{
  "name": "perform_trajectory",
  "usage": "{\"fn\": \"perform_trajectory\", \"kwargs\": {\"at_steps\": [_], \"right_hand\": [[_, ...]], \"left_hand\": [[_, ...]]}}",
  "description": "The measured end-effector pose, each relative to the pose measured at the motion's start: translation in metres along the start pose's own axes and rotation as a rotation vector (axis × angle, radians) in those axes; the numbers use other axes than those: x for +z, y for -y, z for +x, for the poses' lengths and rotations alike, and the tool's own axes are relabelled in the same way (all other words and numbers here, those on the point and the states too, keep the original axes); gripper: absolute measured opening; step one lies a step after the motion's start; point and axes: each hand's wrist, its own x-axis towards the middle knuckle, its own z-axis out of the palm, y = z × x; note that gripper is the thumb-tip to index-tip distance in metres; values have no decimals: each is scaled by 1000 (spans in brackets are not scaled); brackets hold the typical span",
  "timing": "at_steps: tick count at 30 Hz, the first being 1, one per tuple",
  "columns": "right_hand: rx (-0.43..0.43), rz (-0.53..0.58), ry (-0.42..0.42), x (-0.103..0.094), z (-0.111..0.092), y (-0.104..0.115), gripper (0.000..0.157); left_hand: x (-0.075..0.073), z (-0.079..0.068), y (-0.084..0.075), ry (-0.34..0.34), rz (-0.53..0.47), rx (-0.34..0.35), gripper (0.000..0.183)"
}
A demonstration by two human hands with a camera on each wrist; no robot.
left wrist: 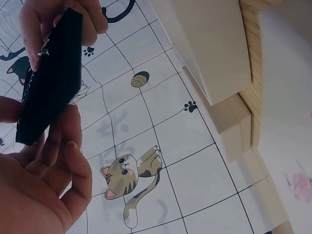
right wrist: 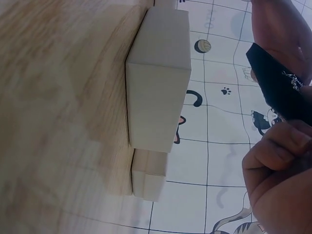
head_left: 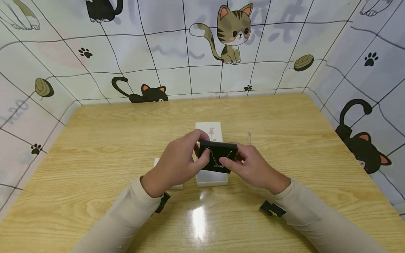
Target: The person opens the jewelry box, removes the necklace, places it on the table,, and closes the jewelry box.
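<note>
Both hands hold a black jewelry pad (head_left: 225, 147) with a thin silver chain (head_left: 216, 161) across its face. At the pad's left end, the left hand (head_left: 175, 161) grips it, with the thumb on the front by the chain. My right hand (head_left: 254, 167) pinches the right end, its thumb pressing on the face close to the chain's lower part. In the left wrist view the pad (left wrist: 61, 68) appears nearly edge-on, tilted. Below it in the head view, a white box (head_left: 212, 180) sits on the table, partly hidden by pad and hands.
A pink flower print (head_left: 211, 132) marks the white surface beyond the pad. Another white piece (head_left: 177, 186) lies mostly hidden behind the left forearm. A small clear or silvery strand (head_left: 249, 137) rests right of the boxes. Cat-printed cloth (head_left: 171, 52) borders the wooden table (head_left: 110, 140).
</note>
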Motion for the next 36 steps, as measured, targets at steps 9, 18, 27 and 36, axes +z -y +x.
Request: {"fn": "perform_trajectory", "kwargs": {"at_steps": [9,18,27,36], "right_hand": [[-37,-63,-46,2,-2,0,17],[-35,-73,-84,3,-1,-1,18],[-23,-58,-83,3,0,1,17],[-27,-72,-77,5,0,0,12]], "left_hand": [[0,0,0,-49,24,-37,30],[1,0,0,-157,90,17,26],[2,0,1,-206,119,94,16],[4,-1,1,-211,119,92,24]]}}
